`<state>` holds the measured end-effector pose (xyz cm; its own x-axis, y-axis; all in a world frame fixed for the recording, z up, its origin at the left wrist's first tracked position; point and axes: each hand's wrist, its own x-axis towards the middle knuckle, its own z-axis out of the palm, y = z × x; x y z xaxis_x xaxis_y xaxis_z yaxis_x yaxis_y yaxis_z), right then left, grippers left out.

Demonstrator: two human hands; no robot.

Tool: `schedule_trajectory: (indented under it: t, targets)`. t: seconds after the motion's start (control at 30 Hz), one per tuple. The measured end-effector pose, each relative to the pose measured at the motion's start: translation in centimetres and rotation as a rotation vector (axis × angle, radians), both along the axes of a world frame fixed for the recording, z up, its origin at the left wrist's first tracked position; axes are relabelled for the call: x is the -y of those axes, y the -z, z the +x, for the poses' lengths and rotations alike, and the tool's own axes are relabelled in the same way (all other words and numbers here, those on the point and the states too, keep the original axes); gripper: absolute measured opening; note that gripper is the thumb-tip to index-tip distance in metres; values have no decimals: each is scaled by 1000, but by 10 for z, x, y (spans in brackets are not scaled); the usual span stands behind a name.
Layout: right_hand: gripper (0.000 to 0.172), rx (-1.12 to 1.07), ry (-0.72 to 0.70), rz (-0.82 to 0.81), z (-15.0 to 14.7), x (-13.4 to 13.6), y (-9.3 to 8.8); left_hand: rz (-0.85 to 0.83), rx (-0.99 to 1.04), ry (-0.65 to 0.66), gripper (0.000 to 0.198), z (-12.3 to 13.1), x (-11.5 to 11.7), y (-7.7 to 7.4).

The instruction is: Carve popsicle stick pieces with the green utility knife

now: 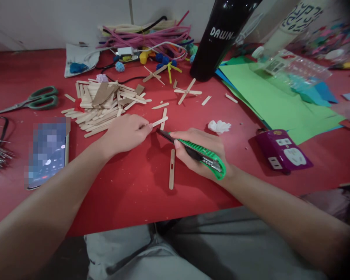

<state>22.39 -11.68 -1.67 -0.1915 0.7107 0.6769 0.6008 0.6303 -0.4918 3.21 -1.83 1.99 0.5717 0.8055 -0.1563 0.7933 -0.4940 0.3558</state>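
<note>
The right hand is closed around a green utility knife, its dark blade end pointing up-left toward the tip of a short craft stick. The left hand pinches that stick by its near end with fingertips against the red table, so the stick lies flat between the 2 hands, and the blade tip sits just beside it; whether it touches cannot be told. A 2nd stick lies crossed under or against the held one.

Just below the knife, a longer notched stick lies alone, pointing toward the table's near edge. That front strip of the table is bare red surface from the stick to the edge, above the person's grey trousers.

Left of the left hand is a loose pile of sticks, with green-handled scissors beyond it and a phone near the forearm. To the right, a white crumpled scrap lies near the knife hand, then a purple socket adapter and green paper sheets.

At the back stands a black bottle with white letters reading "DAWN", beside a tangle of pink cords. Dark lettering on a white bottle at upper right is too blurred to read.
</note>
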Motion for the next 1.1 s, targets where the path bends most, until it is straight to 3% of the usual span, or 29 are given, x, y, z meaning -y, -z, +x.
schedule_trajectory:
  t: [0.4,1.1]
  targets:
    - [16,-45,87,-3,-3,-3,-5,-7,2,-14,39,-1,0,3]
    - [20,-15,24,15,0,-4,-1,22,-38,2,40,0,1,2]
